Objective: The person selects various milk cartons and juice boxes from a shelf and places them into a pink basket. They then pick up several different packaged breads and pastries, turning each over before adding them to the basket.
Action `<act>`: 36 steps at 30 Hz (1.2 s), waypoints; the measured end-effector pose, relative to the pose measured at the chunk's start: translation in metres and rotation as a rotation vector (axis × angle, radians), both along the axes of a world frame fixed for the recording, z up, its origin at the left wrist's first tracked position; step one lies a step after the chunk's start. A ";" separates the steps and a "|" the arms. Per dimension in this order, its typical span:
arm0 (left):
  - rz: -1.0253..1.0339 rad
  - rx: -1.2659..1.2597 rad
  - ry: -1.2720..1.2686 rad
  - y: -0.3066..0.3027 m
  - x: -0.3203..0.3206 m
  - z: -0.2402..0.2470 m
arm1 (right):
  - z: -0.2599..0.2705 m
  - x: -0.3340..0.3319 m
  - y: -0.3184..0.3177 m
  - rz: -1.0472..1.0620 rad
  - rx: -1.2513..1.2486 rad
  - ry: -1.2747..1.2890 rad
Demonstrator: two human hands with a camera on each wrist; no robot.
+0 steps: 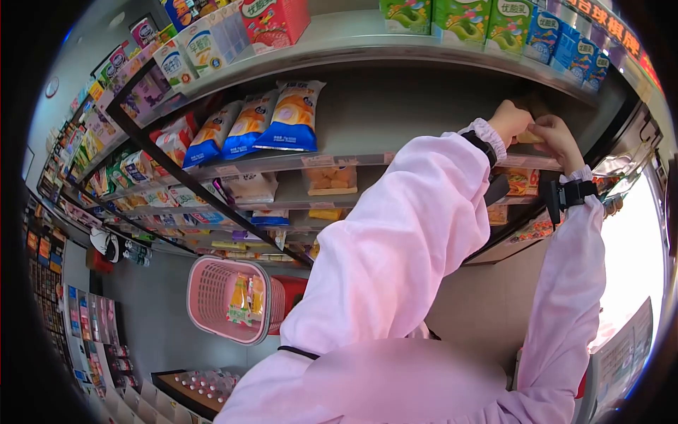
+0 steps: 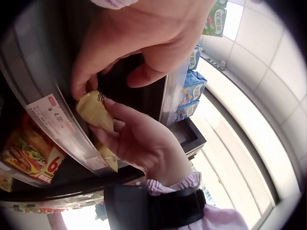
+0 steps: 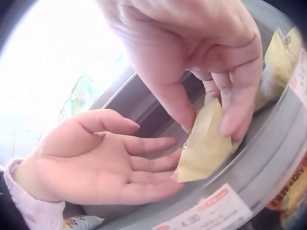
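The right hand (image 1: 558,140) pinches a small yellow packet (image 3: 204,143) between thumb and fingers at the right end of a shelf. Beside it is the left hand (image 1: 510,121), its palm turned up and fingers extended in the right wrist view, the fingertips at the packet's edge. From the left wrist, the left hand (image 2: 144,43) is above the packet (image 2: 95,109) and the right hand (image 2: 148,141) grips it from below. A second yellow packet (image 3: 280,57) lies on the shelf, partly behind the right hand (image 3: 206,62).
Blue-and-white bags (image 1: 293,116) stand at the shelf's left. Drink cartons (image 1: 462,21) line the shelf above. Price labels (image 2: 53,112) run along the front edge (image 1: 353,162). A pink basket (image 1: 205,297) holding packets stands below, left of the body.
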State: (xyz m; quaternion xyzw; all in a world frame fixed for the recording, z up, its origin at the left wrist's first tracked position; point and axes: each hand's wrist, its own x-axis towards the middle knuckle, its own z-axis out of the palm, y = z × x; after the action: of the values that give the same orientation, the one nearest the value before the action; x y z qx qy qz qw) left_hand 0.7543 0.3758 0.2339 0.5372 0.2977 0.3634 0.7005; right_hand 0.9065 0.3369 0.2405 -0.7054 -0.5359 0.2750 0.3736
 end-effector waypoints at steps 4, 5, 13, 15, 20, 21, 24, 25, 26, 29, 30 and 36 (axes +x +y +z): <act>-0.034 -0.054 -0.146 0.004 -0.018 -0.004 | 0.009 -0.018 -0.006 0.064 0.078 0.145; -0.064 -0.105 -0.224 0.007 -0.022 -0.009 | 0.012 -0.024 -0.007 0.085 0.091 0.173; -0.336 -0.435 -0.525 -0.011 -0.065 -0.015 | 0.037 -0.090 -0.043 0.242 0.215 0.352; -0.404 -0.426 -0.615 -0.023 -0.080 -0.020 | 0.033 -0.104 -0.058 0.315 0.238 0.334; -0.394 -0.269 -0.572 -0.063 -0.108 -0.045 | -0.010 -0.157 -0.121 0.337 0.442 0.143; -0.370 -0.246 -0.623 -0.074 -0.116 -0.052 | -0.017 -0.175 -0.138 0.284 0.387 0.164; -0.210 -0.139 -0.565 -0.107 -0.153 -0.076 | -0.042 -0.199 -0.172 0.413 0.222 0.139; -0.195 -0.133 -0.571 -0.115 -0.168 -0.087 | -0.049 -0.206 -0.179 0.494 0.193 0.212; -0.205 -0.186 -0.535 -0.125 -0.187 -0.099 | -0.055 -0.213 -0.183 0.572 0.163 0.287; -0.210 -0.293 -0.445 -0.154 -0.253 -0.131 | -0.077 -0.214 -0.179 0.735 -0.115 0.469; -0.185 -0.305 -0.428 -0.163 -0.272 -0.144 | -0.086 -0.218 -0.174 0.737 -0.194 0.496; 0.188 -0.095 -0.177 -0.218 -0.372 -0.204 | -0.173 -0.303 -0.135 0.822 -0.324 0.590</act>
State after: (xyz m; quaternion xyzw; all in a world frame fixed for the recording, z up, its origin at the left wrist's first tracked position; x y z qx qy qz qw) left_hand 0.3825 0.1577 0.0302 0.4392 0.3005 0.4588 0.7115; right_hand 0.6033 0.2024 0.0672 -0.3786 -0.5910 0.6647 0.2560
